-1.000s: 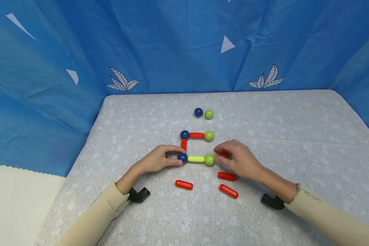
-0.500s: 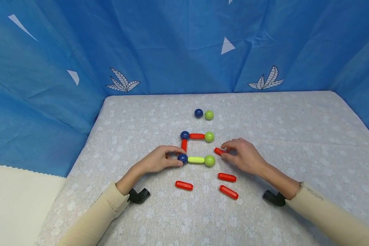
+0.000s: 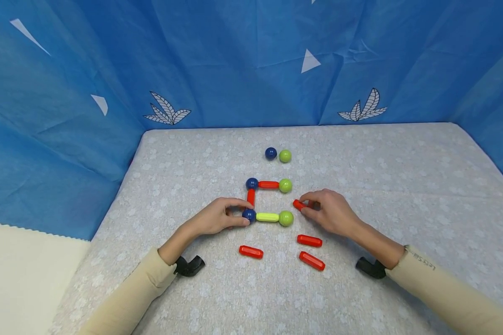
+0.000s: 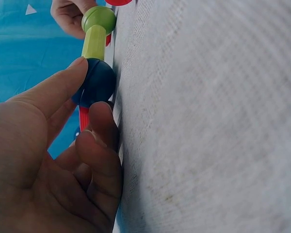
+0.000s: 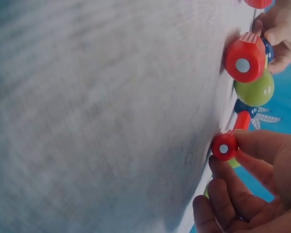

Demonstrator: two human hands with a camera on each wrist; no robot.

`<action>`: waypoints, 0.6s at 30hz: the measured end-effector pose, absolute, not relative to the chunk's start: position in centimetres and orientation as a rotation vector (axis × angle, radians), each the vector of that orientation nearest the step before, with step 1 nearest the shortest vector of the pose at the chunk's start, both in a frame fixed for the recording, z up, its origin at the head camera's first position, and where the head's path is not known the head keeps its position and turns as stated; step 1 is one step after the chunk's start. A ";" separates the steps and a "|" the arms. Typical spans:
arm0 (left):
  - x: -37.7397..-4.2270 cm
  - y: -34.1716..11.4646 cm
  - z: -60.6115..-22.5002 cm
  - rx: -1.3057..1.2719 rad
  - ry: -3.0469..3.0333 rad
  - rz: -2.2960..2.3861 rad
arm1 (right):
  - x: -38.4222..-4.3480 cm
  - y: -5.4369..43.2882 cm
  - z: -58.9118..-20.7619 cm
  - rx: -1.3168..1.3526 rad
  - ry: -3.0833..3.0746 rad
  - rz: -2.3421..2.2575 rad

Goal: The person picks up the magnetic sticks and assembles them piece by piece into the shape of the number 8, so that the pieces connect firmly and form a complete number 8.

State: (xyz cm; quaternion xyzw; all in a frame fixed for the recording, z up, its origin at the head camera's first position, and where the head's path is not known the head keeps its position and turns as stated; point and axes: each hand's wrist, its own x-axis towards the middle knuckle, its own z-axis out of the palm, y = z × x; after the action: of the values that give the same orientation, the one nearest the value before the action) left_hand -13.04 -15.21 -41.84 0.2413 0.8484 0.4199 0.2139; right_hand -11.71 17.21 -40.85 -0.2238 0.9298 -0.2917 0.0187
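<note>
My left hand pinches the blue ball at the near left corner of a three-sided frame lying on the table. From that ball a yellow-green rod runs right to a green ball, and a red rod runs back to a second blue ball. Another red rod joins that one to the far green ball. Right of the frame's open side, my right hand pinches a separate red rod between thumb and fingers, apart from both green balls; fingers hide part of it.
Several loose pieces lie around: a blue ball and a green ball behind the frame, and red rods in front, two of them at the right. A blue curtain hangs behind the cloth-covered table.
My right hand has drawn back to the right from beside the near green ball and now pinches the red rod, whose end has shifted slightly. The left hand stays on the blue ball.
</note>
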 end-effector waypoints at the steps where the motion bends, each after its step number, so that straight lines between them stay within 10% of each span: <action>1: -13.0 -15.2 -41.8 0.670 2.354 1.165 | -11.7 17.2 -40.8 -0.692 2.888 -0.913; 18: -13.0 -15.1 -41.8 0.660 2.336 1.191 | -12.2 16.1 -40.8 -0.644 2.927 -1.112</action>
State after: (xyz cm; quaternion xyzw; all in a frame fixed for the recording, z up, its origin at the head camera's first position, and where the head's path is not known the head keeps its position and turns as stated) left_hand -13.04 -15.12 -41.76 0.2384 0.8433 0.4301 0.2168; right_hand -12.23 16.12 -40.84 -0.2015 0.9153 -0.3477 -0.0275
